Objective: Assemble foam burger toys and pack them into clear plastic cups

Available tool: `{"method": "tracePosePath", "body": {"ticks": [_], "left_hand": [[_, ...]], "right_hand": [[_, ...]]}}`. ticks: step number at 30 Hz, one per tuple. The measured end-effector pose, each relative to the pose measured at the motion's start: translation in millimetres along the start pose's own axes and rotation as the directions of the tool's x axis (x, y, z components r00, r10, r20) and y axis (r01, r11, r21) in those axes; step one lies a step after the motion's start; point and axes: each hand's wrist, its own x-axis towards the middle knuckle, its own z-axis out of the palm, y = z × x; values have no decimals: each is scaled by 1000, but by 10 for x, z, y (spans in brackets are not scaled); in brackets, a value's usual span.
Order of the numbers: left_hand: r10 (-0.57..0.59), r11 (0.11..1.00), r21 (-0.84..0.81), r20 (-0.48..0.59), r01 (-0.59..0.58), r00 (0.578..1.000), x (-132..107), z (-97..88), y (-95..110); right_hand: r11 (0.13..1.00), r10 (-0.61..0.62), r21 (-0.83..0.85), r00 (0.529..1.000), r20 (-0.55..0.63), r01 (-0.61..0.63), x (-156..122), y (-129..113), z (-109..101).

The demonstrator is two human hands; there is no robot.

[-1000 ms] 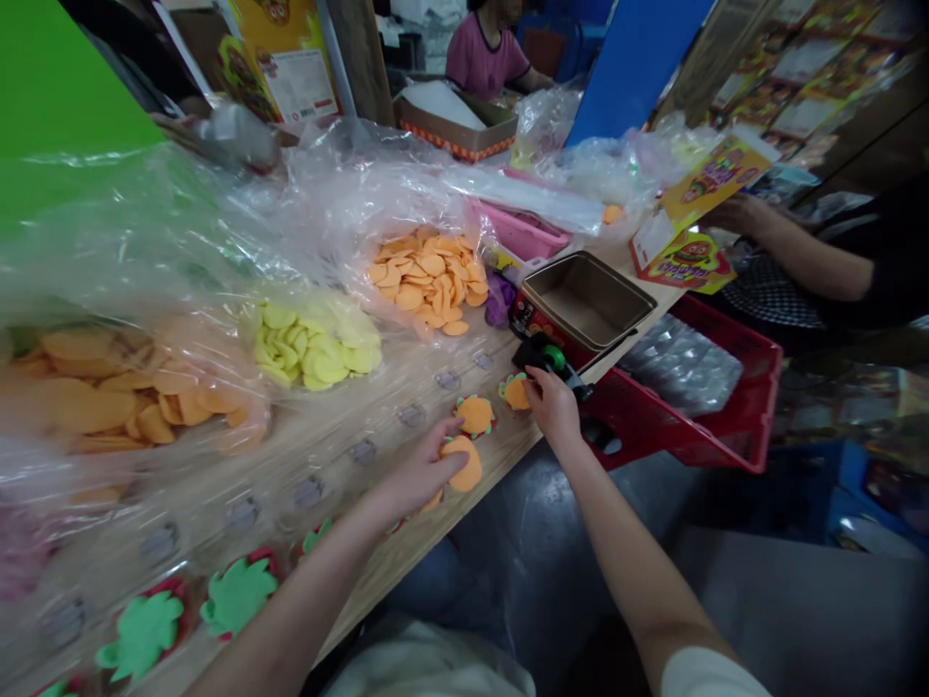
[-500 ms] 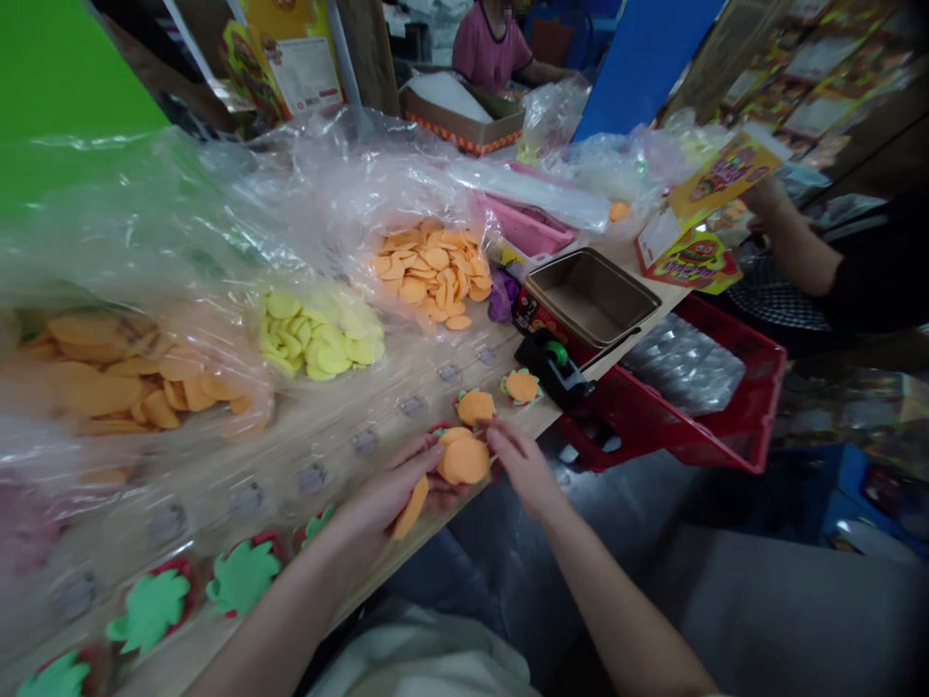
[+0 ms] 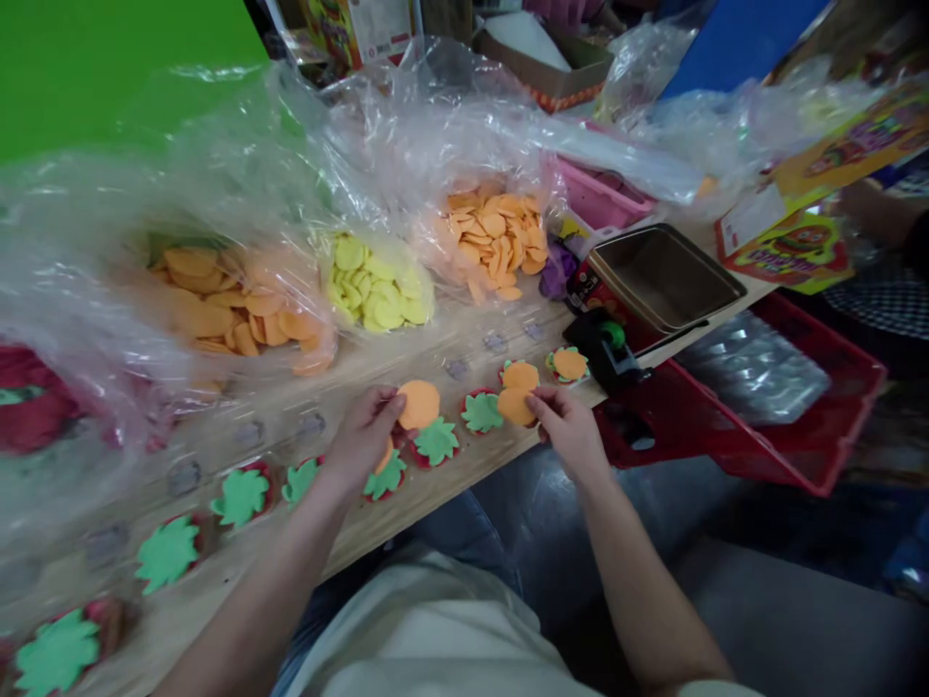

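My left hand (image 3: 367, 436) pinches an orange foam disc (image 3: 419, 404) between thumb and fingers, and another orange piece (image 3: 384, 455) shows under the palm. Between the fingertips of my right hand (image 3: 570, 426) is a second orange disc (image 3: 516, 407). A row of plastic trays runs along the table front. Several hold green leaf-shaped foam pieces over red ones, such as the green leaf (image 3: 436, 441) below my left fingertips and the green leaf (image 3: 482, 412) between my hands. At the row's right end an orange disc (image 3: 570, 364) tops one stack, beside another topped stack (image 3: 521, 374).
Behind the row lie clear bags with orange discs (image 3: 500, 237), yellow discs (image 3: 377, 283) and larger orange pieces (image 3: 239, 300). A black tape dispenser (image 3: 610, 350), brown tin (image 3: 664, 281) and red crate (image 3: 784, 407) stand right. A co-worker's arm (image 3: 875, 208) shows far right.
My hands were close together around the orange discs and are now apart, each with a disc. The whole view has shifted, so the table's things appear further right and more green leaves show.
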Motion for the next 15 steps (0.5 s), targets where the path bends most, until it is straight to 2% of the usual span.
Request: {"method": "tracePosePath", "body": {"ticks": [2, 3, 4, 6, 7, 9, 10, 13, 15], "left_hand": [[-56, 998, 16, 84, 55, 995, -40, -132, 18], [-77, 997, 21, 129, 75, 989, -71, -164, 20], [-90, 996, 20, 174, 87, 981, -108, -175, 17], [-110, 994, 23, 258, 107, 960, -181, -146, -3], [-119, 993, 34, 296, 114, 948, -212, -116, -19], [-143, 989, 80, 374, 122, 916, -253, -40, -61], [-150, 988, 108, 413, 115, 899, -261, 0, -82], [-139, 987, 145, 495, 76, 858, -243, 96, -127], [-123, 991, 110, 481, 80, 868, -220, 117, -128]], "right_hand": [[993, -78, -80, 995, 54, 82, 107, -22, 20], [968, -174, -173, 983, 62, 182, 143, -22, 53], [907, -300, -289, 951, 73, 307, 163, -12, 97], [668, -531, -511, 828, 182, 541, 154, 42, 189], [528, -590, -579, 759, 277, 622, 129, 86, 227], [317, -622, -630, 657, 427, 709, 59, 196, 273], [261, -626, -636, 629, 461, 726, 22, 253, 279], [223, -623, -633, 608, 492, 741, -79, 379, 240], [254, -617, -615, 615, 491, 746, -154, 394, 193]]}}
